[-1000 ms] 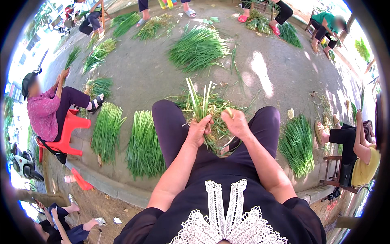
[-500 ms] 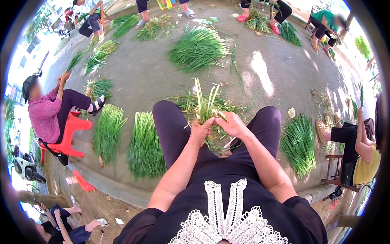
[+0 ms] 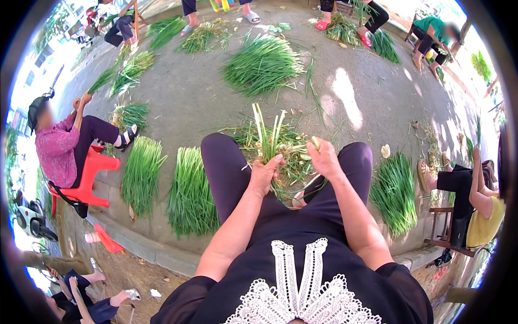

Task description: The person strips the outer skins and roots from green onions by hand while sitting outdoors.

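My left hand [image 3: 264,177] is closed around a small bunch of garlic chives [image 3: 265,135], held between my knees with the pale stalk ends pointing up and away. Its green leaves hang partly hidden below the hand. To the right and apart from the bunch, my right hand [image 3: 325,158] is closed, and a short pale-green piece [image 3: 315,142] sticks out at its top; the rest is hidden by the fingers. Loose trimmings [image 3: 294,164] of yellowish and green leaves lie on the ground beneath and beyond both hands.
Chive piles lie left [image 3: 189,191], farther left [image 3: 141,175], right [image 3: 395,194] and ahead [image 3: 263,65]. At left a person in a pink top [image 3: 58,154] sits on a red plastic stool [image 3: 89,175]. Another in yellow [image 3: 485,221] sits at right. More seated people are along the far side.
My right hand has come away from the bunch, moving right and slightly up with the pale piece. The left hand keeps its hold, with the bunch shifted slightly left.
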The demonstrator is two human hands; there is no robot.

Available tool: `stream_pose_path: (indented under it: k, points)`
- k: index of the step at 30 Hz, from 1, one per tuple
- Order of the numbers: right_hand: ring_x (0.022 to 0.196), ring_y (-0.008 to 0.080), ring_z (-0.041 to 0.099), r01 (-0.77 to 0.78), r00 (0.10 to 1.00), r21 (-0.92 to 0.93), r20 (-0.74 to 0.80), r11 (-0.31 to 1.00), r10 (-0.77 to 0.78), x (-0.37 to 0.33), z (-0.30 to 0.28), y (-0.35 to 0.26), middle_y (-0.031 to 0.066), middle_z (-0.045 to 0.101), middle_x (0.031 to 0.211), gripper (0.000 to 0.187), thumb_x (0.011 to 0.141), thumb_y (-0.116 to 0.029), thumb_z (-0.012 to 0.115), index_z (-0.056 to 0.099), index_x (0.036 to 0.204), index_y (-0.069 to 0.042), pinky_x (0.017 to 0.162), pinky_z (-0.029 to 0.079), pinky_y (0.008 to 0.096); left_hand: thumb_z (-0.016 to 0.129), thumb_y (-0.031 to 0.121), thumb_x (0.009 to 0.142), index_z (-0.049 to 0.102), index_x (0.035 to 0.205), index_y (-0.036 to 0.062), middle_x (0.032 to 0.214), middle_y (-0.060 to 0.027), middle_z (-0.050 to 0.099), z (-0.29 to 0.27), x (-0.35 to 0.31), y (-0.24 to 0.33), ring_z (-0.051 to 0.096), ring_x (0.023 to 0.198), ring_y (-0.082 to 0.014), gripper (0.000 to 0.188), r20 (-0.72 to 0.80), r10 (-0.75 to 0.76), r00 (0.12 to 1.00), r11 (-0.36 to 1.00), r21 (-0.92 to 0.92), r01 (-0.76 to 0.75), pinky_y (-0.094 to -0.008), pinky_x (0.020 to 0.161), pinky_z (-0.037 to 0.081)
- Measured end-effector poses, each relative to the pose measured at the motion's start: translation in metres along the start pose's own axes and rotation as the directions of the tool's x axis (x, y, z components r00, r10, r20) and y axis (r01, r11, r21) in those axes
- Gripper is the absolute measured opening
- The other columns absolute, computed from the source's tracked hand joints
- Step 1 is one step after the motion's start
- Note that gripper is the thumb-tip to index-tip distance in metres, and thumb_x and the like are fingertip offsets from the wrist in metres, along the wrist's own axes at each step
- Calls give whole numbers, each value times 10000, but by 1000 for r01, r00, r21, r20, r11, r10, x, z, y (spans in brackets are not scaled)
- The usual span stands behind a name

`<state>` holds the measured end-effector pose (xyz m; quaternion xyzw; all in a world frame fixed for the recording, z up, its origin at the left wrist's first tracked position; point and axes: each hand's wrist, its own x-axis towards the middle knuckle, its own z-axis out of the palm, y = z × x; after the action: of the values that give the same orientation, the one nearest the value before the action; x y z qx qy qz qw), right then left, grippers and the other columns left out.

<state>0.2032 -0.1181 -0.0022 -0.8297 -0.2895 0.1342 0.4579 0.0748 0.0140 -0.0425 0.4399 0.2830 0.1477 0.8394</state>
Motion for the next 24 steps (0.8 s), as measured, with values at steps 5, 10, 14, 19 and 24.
stream_pose_path:
  k: [5,10,14,19,24]
  points:
    - [452,109,412,-169,964,185,-174,968,201,14,-30,15,21,461,522,236,837,-169,485,503,652,-24,439,352,297,625,126,806,572,886,33,709,-65,584,-4,3,-1,421,446,-62,134,-44,0,999,999,-40,-2,-218,418,353]
    - [411,48,398,-104,833,681,-338,725,438,16,-58,21,-21,460,569,141,835,-151,505,497,707,-91,344,282,193,632,133,804,560,881,28,706,-69,568,-6,4,1,411,441,-70,149,-61,-29,998,997,-76,24,-233,426,362]
    - [424,51,400,-51,758,783,-374,620,534,13,-67,23,-7,489,627,115,844,-155,510,504,755,-82,343,269,187,624,129,809,579,852,21,720,-63,583,-7,6,-2,415,442,-69,125,-75,-22,997,994,-104,14,-228,422,357]
    - [431,48,411,40,696,786,-465,617,547,12,-73,36,-1,497,633,99,843,-149,507,511,769,-83,348,273,184,640,147,800,564,786,20,698,-57,556,-7,5,-1,392,432,-85,149,-92,-29,995,994,-112,18,-250,433,349]
    - [436,39,416,34,651,797,-476,604,592,11,-92,41,6,499,667,123,824,-106,534,528,935,-53,323,280,167,635,139,797,563,787,22,703,-58,559,-3,2,4,392,434,-91,137,-92,-13,996,993,-115,2,-254,433,345]
